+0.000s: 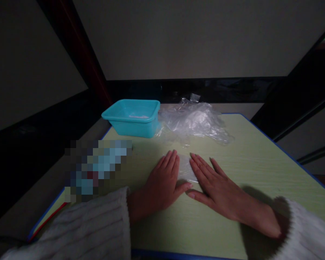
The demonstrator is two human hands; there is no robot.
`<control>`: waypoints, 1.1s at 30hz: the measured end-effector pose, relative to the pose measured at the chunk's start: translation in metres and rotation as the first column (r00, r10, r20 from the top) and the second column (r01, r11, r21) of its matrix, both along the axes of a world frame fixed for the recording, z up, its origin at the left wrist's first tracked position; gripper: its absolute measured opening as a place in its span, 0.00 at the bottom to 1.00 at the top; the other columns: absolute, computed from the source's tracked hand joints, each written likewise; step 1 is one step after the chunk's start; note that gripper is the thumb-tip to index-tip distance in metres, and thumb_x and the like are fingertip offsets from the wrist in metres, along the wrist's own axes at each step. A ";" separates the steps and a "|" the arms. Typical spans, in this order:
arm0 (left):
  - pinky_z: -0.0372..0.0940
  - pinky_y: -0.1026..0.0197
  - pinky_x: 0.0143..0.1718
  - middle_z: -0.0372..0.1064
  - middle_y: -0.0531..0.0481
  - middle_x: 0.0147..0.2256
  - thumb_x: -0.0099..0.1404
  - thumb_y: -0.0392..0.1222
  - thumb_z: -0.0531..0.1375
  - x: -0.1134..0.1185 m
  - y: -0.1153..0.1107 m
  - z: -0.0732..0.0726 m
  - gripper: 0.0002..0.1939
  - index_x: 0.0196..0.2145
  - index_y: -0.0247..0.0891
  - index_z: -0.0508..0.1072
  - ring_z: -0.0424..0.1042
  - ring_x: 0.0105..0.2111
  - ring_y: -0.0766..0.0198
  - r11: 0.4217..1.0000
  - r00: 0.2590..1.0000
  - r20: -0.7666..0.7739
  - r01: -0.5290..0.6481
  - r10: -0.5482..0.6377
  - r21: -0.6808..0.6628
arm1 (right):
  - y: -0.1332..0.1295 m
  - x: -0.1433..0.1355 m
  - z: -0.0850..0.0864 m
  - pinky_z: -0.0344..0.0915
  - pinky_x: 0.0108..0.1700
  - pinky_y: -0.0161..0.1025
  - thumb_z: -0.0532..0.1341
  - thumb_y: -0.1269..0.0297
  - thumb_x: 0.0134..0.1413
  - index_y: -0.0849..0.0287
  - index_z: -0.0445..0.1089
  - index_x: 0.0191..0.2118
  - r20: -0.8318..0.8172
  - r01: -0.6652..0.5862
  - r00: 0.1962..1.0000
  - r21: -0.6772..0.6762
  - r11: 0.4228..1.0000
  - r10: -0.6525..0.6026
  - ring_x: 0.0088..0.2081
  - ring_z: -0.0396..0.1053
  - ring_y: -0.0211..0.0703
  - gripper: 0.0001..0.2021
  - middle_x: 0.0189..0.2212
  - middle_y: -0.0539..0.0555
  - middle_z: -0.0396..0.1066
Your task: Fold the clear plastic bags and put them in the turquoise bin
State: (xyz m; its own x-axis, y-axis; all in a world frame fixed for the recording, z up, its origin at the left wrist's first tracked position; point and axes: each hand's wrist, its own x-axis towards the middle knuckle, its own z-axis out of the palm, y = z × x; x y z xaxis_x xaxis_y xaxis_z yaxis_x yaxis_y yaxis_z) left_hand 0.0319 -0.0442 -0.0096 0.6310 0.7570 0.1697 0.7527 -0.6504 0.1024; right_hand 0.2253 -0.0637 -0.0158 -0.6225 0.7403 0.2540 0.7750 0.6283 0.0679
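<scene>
Both hands lie flat on a small clear plastic bag (186,169) in the middle of the table. My left hand (164,182) presses on its left side, fingers stretched out and pointing away from me. On the right side, my right hand (216,186) rests with its fingers extended and slightly spread. The two thumbs point toward each other just below the bag's near edge. Much of the bag is hidden under the hands.
A pile of crumpled clear plastic bags (196,121) lies at the back of the pale green table (265,169). Beside it on the left stands a turquoise plastic basin (132,126). A pixelated, unreadable item (103,164) is at the left edge. A wall rises behind the table.
</scene>
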 end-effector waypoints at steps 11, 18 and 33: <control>0.47 0.47 0.59 0.44 0.26 0.61 0.65 0.57 0.47 -0.003 0.002 0.000 0.37 0.58 0.19 0.52 0.42 0.62 0.47 0.999 1.000 -0.019 -0.024 0.024 -0.021 | 0.000 -0.001 0.005 0.47 0.58 0.62 0.44 0.41 0.57 0.74 0.50 0.61 -0.024 0.028 0.999 -0.153 0.988 -0.032 0.62 0.44 0.58 0.39 0.60 0.72 0.46; 0.50 0.44 0.58 0.47 0.29 0.61 0.66 0.47 0.48 -0.010 0.002 0.007 0.30 0.58 0.24 0.49 0.46 0.61 0.50 1.000 0.993 0.117 -0.025 0.025 -0.001 | 0.012 0.011 0.023 0.51 0.57 0.60 0.46 0.56 0.62 0.66 0.50 0.60 -0.222 0.014 0.973 -0.236 0.972 -0.068 0.58 0.57 0.52 0.26 0.58 0.66 0.57; 0.64 0.49 0.48 0.68 0.37 0.48 0.60 0.31 0.47 -0.017 0.008 0.022 0.25 0.56 0.29 0.52 0.70 0.44 0.55 0.974 0.949 0.288 -0.173 0.125 0.147 | 0.023 0.038 0.043 0.66 0.48 0.46 0.49 0.73 0.51 0.64 0.71 0.42 -0.278 -0.429 0.880 -0.116 0.896 0.386 0.44 0.70 0.44 0.16 0.39 0.60 0.74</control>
State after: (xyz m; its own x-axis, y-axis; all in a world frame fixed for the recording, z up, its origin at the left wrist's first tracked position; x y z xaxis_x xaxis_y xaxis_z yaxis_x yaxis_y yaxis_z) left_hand 0.0147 -0.0360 0.0125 0.4235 0.7841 0.4538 0.8002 -0.5586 0.2183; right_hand 0.2630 -0.0403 0.0270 -0.8135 0.4792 0.3296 0.4258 0.8767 -0.2237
